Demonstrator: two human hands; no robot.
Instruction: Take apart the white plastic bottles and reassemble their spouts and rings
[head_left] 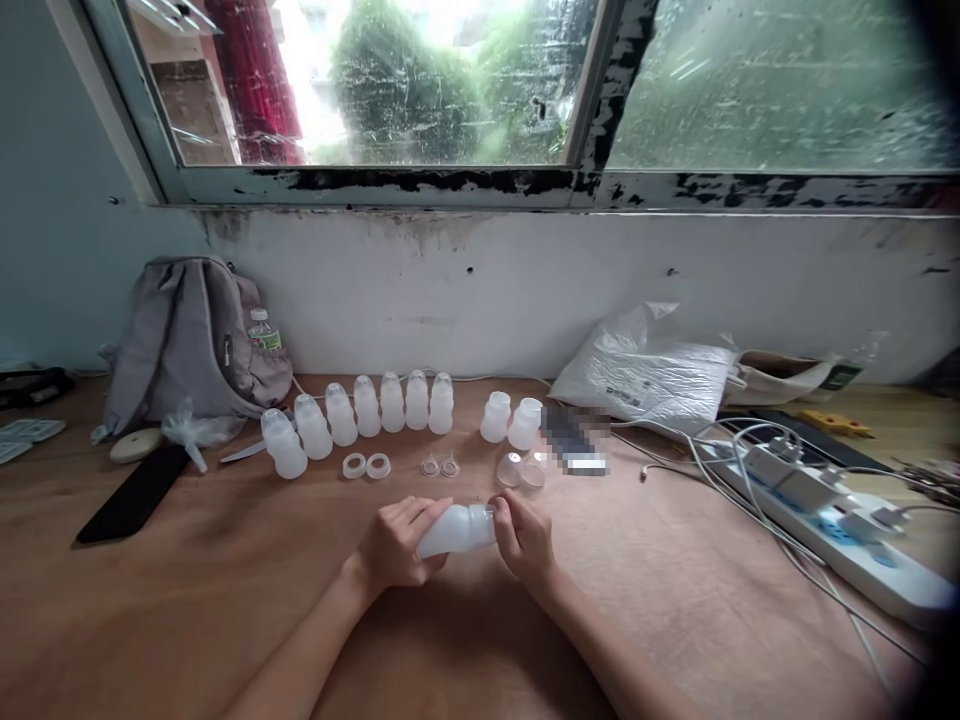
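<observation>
A frosted white baby bottle (456, 530) lies sideways between my hands above the table. My left hand (401, 540) is wrapped round its base end. At the neck end, the fingers of my right hand (525, 535) are closed and hide the bottle's tip. Just beyond my hands are two clear domed caps (509, 470), two small teats (449, 465) and two white collar rings (379, 465). Behind them, two uncapped bottles (495, 417) stand upright at the right. A curved row of several capped bottles (391, 403) stands at the left.
On the left are a grey backpack (180, 340), a black phone-like slab (133, 497) and a round pale disc (136, 446). A silvery plastic bag (645, 370) rests against the wall. On the right, a power strip (885, 560) has plugs and loose white cables.
</observation>
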